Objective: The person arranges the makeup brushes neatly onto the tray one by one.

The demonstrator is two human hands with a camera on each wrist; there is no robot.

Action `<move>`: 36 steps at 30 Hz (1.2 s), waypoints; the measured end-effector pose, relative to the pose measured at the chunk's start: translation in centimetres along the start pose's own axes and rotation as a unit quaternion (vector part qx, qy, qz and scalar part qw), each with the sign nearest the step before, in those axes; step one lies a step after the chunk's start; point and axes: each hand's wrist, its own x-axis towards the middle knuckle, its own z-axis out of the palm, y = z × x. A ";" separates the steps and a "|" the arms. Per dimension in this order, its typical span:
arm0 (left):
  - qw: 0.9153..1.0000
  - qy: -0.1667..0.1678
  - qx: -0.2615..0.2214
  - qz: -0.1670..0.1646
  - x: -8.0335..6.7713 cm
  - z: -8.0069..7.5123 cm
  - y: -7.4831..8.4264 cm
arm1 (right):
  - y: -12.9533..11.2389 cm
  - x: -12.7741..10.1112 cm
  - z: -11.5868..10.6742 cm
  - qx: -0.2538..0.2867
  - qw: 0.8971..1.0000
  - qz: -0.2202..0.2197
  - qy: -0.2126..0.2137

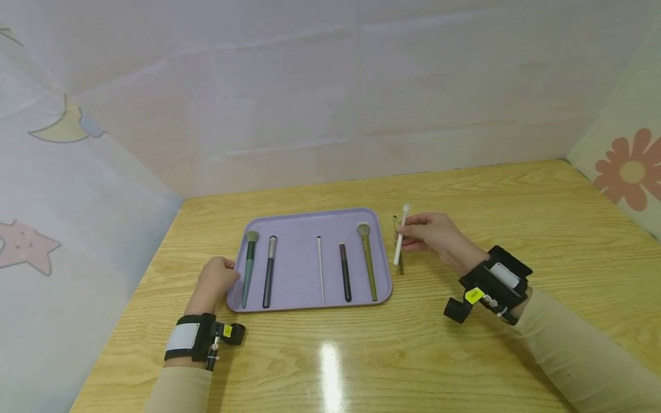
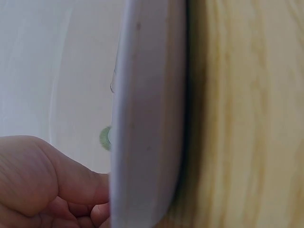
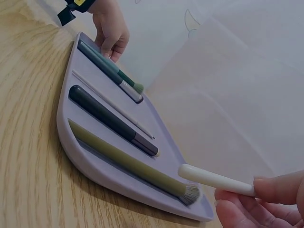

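A lilac tray [image 1: 299, 258] lies on the wooden table with several makeup brushes side by side: a teal one [image 1: 249, 269], a dark grey one [image 1: 269, 272], a thin white stick [image 1: 320, 269], a black one [image 1: 345, 272] and an olive one [image 1: 368, 261]. My left hand [image 1: 227, 276] grips the tray's left rim [image 2: 147, 118]. Just right of the tray, my right hand [image 1: 409, 235] pinches a small white brush [image 1: 399, 244] above the table. The right wrist view shows its white handle [image 3: 213, 179] over the olive brush [image 3: 128, 164].
A thin dark brush [image 1: 400, 266] lies on the table right beside the tray, under the white one. Pale panelled walls close in the back and both sides. Bare wood [image 1: 516, 218] stretches to the right and to the front.
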 end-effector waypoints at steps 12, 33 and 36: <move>1.000 0.003 0.000 0.000 0.1 0.0 0.0 | -0.1 0.2 1.2 0.002 1.000 0.003 -0.012; 1.000 0.003 -0.002 0.003 0.1 0.0 0.1 | 0.1 1.1 4.4 0.000 1.000 0.019 -0.023; 1.000 0.003 -0.004 0.004 0.0 0.0 0.2 | 0.3 1.1 4.7 0.009 0.999 0.016 -0.030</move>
